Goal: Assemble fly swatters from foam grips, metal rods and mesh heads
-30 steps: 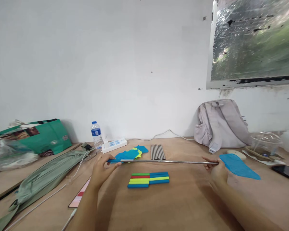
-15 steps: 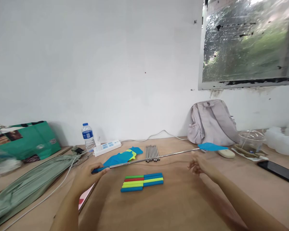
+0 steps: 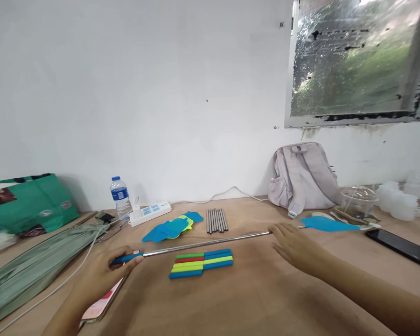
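Observation:
A telescopic fly swatter, its metal rod [image 3: 210, 242] extended, stretches across in front of me. My left hand [image 3: 121, 266] is closed round its blue handle [image 3: 126, 258]. At the other end my right hand [image 3: 290, 245] has its fingers over the rod, close to the flat blue swatter head [image 3: 331, 223]. Below the rod lie several coloured handle tubes [image 3: 201, 264] in green, red, yellow and blue, side by side in two columns. Beyond it, several short metal rods [image 3: 217, 221] lie in a row. Flat blue and yellow swatter heads [image 3: 173, 227] overlap in a pile to their left.
Along the wall are a green bag [image 3: 31, 205], a water bottle [image 3: 120, 196], a white power strip [image 3: 150, 213] and a pale backpack [image 3: 303, 177]. A black phone [image 3: 401, 247] and clear plastic containers [image 3: 359, 200] are at right. Green cloth [image 3: 45, 256] and a white cable lie left.
My right hand has come onto the rod, where it was apart before. The swatter has moved nearer and its head further right. My left hand keeps hold of the handle.

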The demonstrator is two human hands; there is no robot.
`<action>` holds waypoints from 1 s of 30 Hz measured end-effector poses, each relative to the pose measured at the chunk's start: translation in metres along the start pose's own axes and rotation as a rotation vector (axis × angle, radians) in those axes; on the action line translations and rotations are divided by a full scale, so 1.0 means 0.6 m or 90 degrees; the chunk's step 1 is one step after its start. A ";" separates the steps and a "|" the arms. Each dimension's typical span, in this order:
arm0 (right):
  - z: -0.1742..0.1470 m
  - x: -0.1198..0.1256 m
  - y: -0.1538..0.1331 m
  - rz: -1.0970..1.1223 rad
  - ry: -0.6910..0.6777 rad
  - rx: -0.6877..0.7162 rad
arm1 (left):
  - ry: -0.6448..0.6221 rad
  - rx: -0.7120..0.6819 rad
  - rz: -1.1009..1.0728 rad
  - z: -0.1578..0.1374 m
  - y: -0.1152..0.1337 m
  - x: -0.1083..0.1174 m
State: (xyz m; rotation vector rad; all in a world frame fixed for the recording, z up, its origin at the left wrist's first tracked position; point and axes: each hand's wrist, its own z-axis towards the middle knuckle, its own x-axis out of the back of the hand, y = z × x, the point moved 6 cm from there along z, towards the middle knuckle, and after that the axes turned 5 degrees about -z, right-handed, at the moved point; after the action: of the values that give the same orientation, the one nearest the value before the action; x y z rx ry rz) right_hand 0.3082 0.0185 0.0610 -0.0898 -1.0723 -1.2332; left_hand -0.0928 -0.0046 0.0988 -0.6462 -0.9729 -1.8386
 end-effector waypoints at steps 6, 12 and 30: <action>0.024 -0.015 -0.001 0.078 -0.169 -0.150 | -0.054 -0.056 0.020 -0.010 0.024 -0.021; 0.017 -0.035 0.018 0.138 -0.285 -0.216 | 0.098 -0.171 0.120 -0.038 0.064 -0.015; 0.029 0.019 0.010 0.144 -0.274 -0.134 | 0.217 -0.279 0.100 -0.034 0.132 -0.023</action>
State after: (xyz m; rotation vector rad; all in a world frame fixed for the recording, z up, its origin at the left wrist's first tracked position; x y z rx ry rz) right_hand 0.3014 0.0227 0.0812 -0.6449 -1.2560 -1.1417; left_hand -0.0159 -0.0352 0.1047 -0.6178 -0.2876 -1.9507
